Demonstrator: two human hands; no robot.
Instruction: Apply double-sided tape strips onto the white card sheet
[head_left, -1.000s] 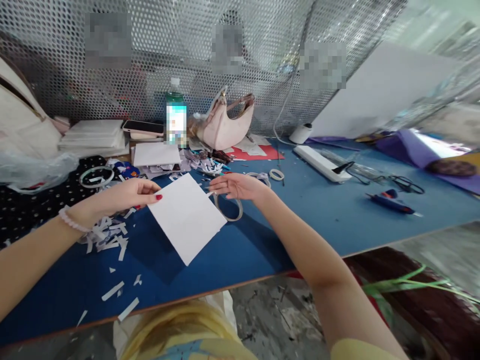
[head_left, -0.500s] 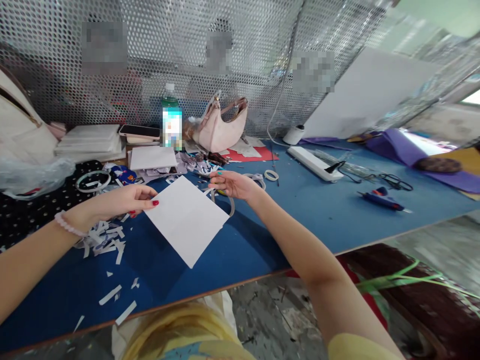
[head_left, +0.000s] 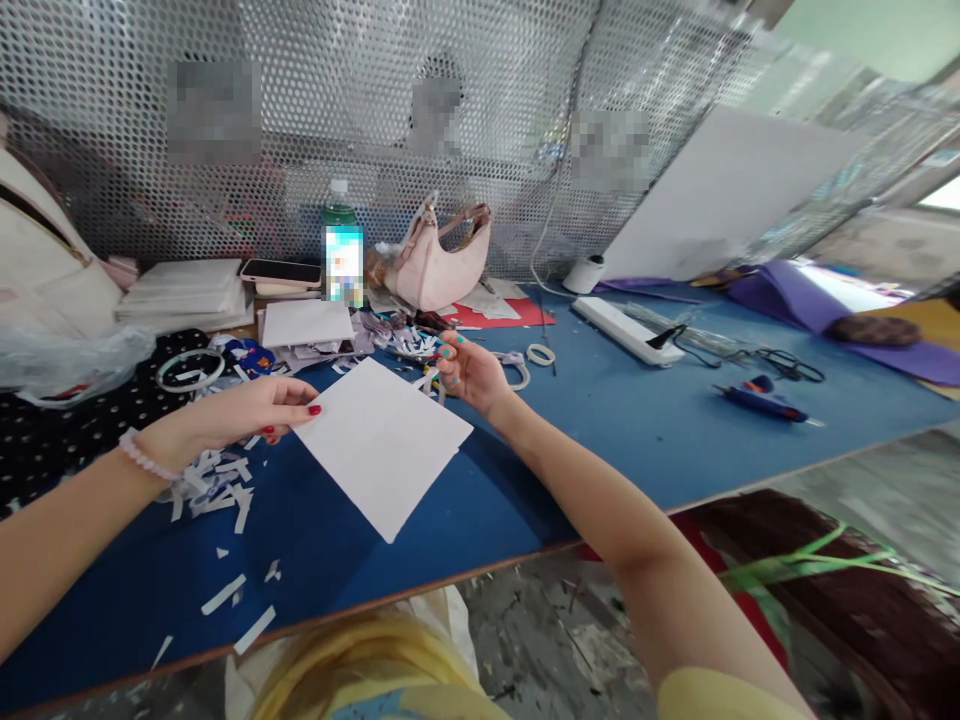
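My left hand pinches the left corner of a white square sheet of paper, tilted above the blue table. A thin edge shows at its right side, so there may be more than one layer. My right hand is just beyond the sheet's upper right edge, apart from it, with fingers curled together. Whatever is between those fingertips is too small to make out. A pale strip shows beside them, partly hidden by the sheet. Close behind the right hand lie a ring-shaped tape roll and a smaller roll.
Paper scraps litter the table at left. Behind are a stack of white sheets, a phone, a bottle and a pink handbag. A power strip, glue gun and scissors lie right.
The fingers of my right hand have drawn in from stretched out to curled, and a ring below them has gone from sight. The sheet in my left hand has shifted slightly right.
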